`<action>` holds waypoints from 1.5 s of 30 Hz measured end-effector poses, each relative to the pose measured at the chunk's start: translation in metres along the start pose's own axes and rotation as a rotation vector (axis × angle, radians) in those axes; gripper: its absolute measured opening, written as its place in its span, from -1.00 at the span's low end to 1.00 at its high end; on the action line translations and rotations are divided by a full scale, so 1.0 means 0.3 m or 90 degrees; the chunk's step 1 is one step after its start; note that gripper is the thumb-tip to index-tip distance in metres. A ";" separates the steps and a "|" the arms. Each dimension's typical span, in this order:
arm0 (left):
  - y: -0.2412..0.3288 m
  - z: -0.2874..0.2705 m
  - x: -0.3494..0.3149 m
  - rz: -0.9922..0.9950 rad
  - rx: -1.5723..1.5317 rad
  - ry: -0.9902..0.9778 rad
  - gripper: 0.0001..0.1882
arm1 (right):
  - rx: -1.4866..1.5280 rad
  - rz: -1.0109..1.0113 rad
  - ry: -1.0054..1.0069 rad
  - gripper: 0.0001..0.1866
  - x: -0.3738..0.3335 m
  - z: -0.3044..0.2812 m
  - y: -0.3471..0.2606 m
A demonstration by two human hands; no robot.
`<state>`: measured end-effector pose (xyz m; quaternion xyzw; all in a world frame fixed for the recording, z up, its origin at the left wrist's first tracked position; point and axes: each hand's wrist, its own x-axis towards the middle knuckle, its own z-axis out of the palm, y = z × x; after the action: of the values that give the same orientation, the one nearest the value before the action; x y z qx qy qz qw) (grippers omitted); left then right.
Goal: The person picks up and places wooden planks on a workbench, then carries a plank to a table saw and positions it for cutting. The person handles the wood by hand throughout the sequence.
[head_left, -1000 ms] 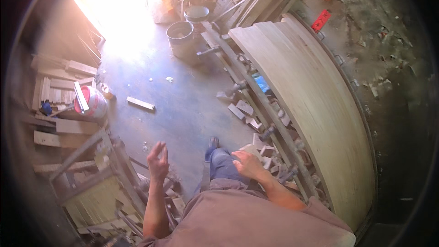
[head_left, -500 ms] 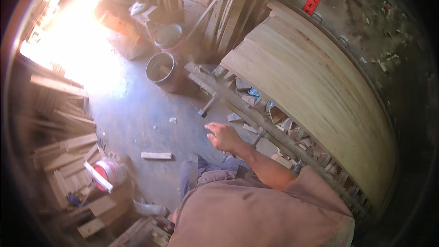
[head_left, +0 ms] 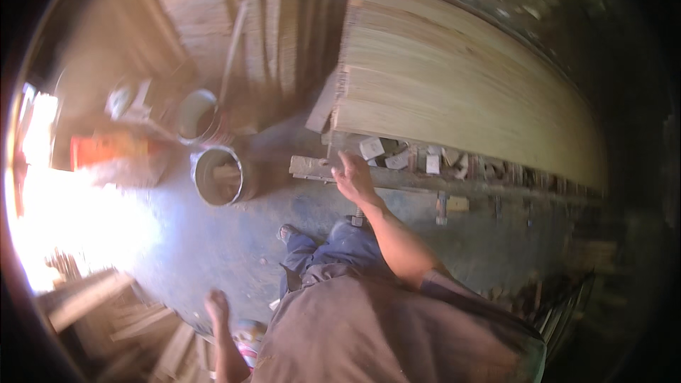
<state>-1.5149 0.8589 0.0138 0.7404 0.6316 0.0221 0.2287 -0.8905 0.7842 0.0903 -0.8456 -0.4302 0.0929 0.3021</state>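
Note:
My right hand [head_left: 355, 181] hovers by the near end of a long beam [head_left: 309, 166], its fingers apart and nothing visible in them. I cannot tell whether it touches the beam. Behind the beam lies a broad pale panel of joined wooden boards [head_left: 454, 85]. A threaded clamp bolt [head_left: 357, 218] sticks out from the beam below my right wrist. My left hand [head_left: 217, 305] hangs low at the left, above the floor; its fingers are smeared, and nothing shows in its grip.
Two buckets stand at the left, the nearer bucket [head_left: 196, 177] holding wood scraps. Tall boards [head_left: 266, 28] lean at the back. Wood offcuts [head_left: 397, 159] fill the gap under the panel's edge. More timber [head_left: 92, 301] lies at the lower left, near bright light.
My view has swung round to the left, bringing the buckets closer and the panel more level. My left arm has come into sight. My right hand is now nearer the beam's end.

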 end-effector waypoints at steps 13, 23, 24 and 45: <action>1.180 -0.333 1.324 0.608 -0.175 -0.045 -0.69 | 0.017 0.114 0.208 -0.72 0.052 0.069 -0.088; 1.714 0.001 1.242 0.381 -0.154 -0.626 -0.73 | -0.017 0.370 0.240 -0.65 0.127 0.075 -0.142; 1.793 0.028 1.314 0.395 -0.148 -0.651 -0.71 | -0.031 0.430 0.210 -0.66 0.136 0.097 -0.142; 3.260 0.952 1.799 0.822 0.236 -0.092 -0.38 | 0.386 1.220 0.859 -0.40 0.733 0.276 0.220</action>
<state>-0.4095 1.1852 -0.0215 0.9960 0.0386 -0.0037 0.0803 -0.7460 0.9626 0.0076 -0.5950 0.6537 -0.0836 0.4601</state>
